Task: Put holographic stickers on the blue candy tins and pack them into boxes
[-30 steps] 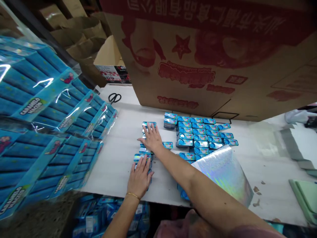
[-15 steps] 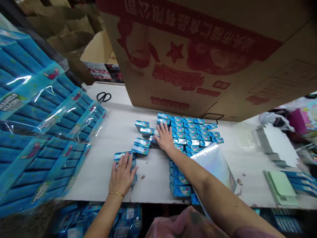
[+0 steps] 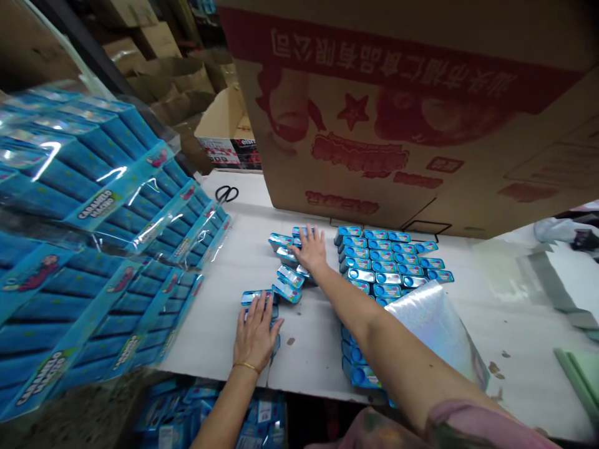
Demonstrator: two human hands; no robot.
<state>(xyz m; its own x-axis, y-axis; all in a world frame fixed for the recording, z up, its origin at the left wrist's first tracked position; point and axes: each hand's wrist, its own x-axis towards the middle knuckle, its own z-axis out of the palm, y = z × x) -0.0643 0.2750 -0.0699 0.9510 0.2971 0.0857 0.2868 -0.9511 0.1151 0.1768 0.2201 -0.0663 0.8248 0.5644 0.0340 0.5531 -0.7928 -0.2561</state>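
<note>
My left hand (image 3: 256, 330) lies flat on a few small blue boxes (image 3: 257, 297) near the front of the white table. My right hand (image 3: 311, 249) is spread over another loose cluster, its fingertips on a blue box (image 3: 302, 232) and partly covering those beneath. Beside it lie more small boxes (image 3: 290, 276), some slightly turned. To the right stands a tight block of the same blue boxes (image 3: 374, 257), in rows with their ends up. A gap separates it from the loose cluster. My right forearm and a shiny silver sheet (image 3: 428, 318) hide part of the block.
A large brown carton (image 3: 374, 125) stands along the table's back. Clear-wrapped packs of blue boxes (image 3: 116, 199) are stacked at left. Black-handled scissors (image 3: 227, 194) lie behind. Grey-white card pieces (image 3: 566, 274) and a pale green object (image 3: 578, 374) are at right. Blue packages (image 3: 210, 411) sit below the edge.
My right hand has slid a few boxes leftward, away from the block, opening a gap. The nearby loose boxes have shifted and turned. My left hand stays on its boxes. The view has swung left.
</note>
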